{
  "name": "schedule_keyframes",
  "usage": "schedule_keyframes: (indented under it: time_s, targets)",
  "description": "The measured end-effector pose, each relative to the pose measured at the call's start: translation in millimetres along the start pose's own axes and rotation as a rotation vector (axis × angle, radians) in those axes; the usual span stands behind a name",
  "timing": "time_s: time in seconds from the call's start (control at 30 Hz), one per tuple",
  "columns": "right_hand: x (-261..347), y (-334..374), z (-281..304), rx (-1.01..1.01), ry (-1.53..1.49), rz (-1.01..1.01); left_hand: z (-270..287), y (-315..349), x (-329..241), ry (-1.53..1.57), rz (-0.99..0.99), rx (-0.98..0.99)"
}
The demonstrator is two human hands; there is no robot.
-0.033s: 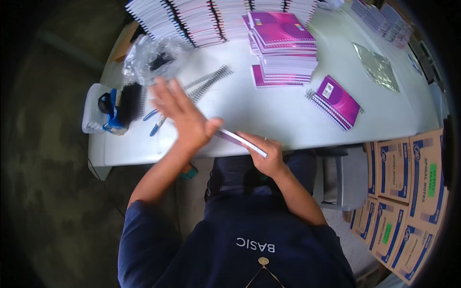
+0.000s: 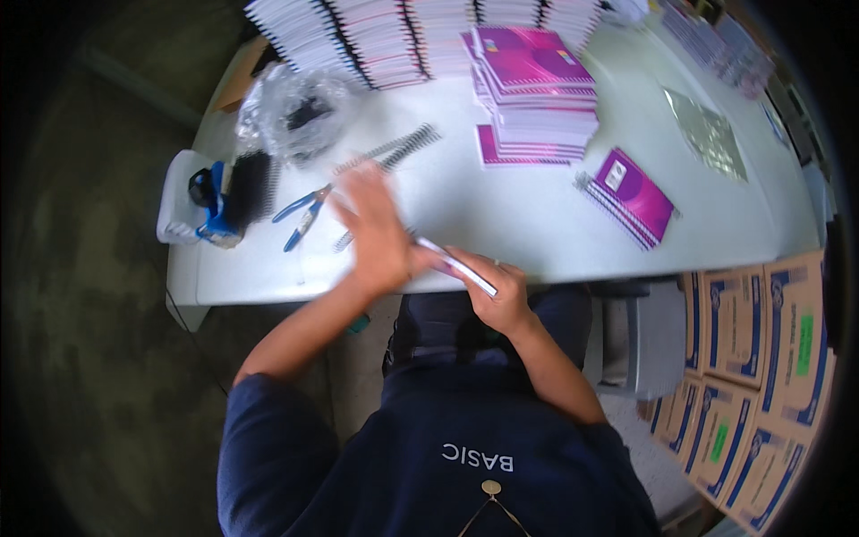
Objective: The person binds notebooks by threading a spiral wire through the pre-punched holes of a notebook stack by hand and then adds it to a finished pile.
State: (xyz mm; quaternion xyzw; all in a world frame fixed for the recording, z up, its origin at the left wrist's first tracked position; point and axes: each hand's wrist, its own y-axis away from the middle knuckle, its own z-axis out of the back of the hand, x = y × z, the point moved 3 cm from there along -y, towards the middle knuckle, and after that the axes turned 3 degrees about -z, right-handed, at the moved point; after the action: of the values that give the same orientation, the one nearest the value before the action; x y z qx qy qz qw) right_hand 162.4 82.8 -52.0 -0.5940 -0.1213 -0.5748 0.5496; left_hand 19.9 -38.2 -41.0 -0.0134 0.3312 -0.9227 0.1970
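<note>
Holding black coils, clear bag (image 2: 295,112) lies beyond left hand (image 2: 376,233).

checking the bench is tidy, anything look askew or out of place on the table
One purple notebook lies alone and slanted on the white table, apart from the squared purple stack. Loose black spiral coils and blue pliers lie scattered by the left hand.

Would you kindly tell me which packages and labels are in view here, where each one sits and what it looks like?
Cardboard boxes: stacked at the table's right end, brown with blue-and-white panels.
Green labels: small upright rectangles on several box faces.
Clear plastic bag: far left of the white table, crumpled, with dark parts inside.
White label: small rectangle on the lone purple notebook.
</note>
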Motion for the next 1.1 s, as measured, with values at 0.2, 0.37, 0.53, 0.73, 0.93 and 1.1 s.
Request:
schedule_keyframes:
  time_s: [0.2, 0.37, 0.53, 0.73, 0.93, 1.1]
  targets:
    - [0, 3, 12, -0.035, 0.057, 0.048, 28, -3, -22, -0.088, -0.284, -0.325]
    - [-5, 5, 12, -0.033, 0.001, -0.021, -25, 76, -38, 0.261, -0.159, 0.445]
    - [7, 4, 8, 0.026, 0.041, 0.157, 32, 2, -8, -0.136, -0.354, -0.288]
    - [0, 3, 15, -0.026, 0.092, 0.148, 9, 56, -52, 0.130, -0.651, 0.037]
    - [-2, 0, 6, 0.011, 0.048, 0.149, -10, 24, -42, 0.281, -0.145, 0.052]
    - [-4, 3, 7, 0.067, 0.087, 0.156, 11, -2, -41, 0.070, -0.474, -0.251]
